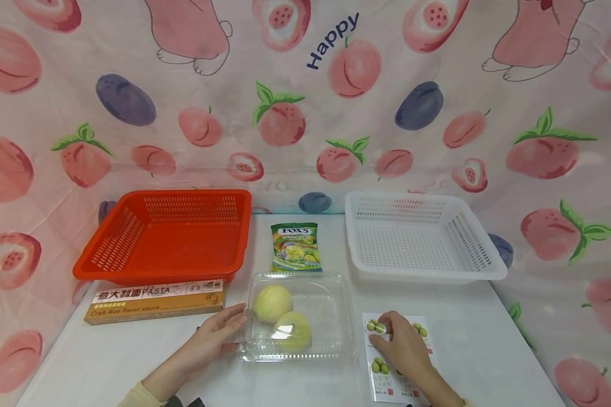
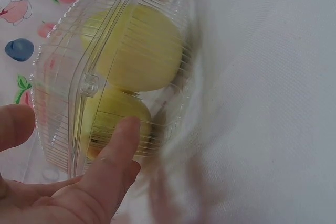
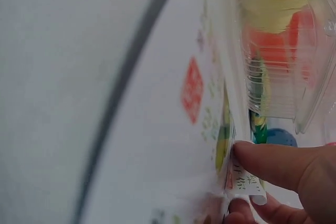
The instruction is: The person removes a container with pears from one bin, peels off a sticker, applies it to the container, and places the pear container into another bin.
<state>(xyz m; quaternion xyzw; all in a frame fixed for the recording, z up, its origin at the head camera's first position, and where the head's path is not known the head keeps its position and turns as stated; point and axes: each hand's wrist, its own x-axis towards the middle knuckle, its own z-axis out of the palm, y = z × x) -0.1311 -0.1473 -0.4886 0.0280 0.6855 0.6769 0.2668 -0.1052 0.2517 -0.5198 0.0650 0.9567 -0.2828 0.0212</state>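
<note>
A clear plastic clamshell box [image 1: 331,316] stands closed with two round yellow-green fruits [image 1: 273,303] inside, both toward its left. My left hand [image 1: 216,333] touches the box's left side, its fingers [image 2: 118,145] extended along the ribbed wall. To the right of the box lies a white sheet of stickers [image 1: 384,387] printed with green fruit and small red marks. Over its upper part is my right hand [image 1: 404,345], thumb and fingers pinching a sticker [image 3: 247,179]. That sticker's end curls up from the sheet, seen in the right wrist view.
A red basket [image 1: 193,249] stands back left, with a long pasta box [image 1: 155,302] in front of it. A white basket [image 1: 422,243] is back right. Between them lies a green FOX'S candy bag [image 1: 295,247], just behind the clear box. A fruit-print cloth [image 1: 305,158] hangs behind.
</note>
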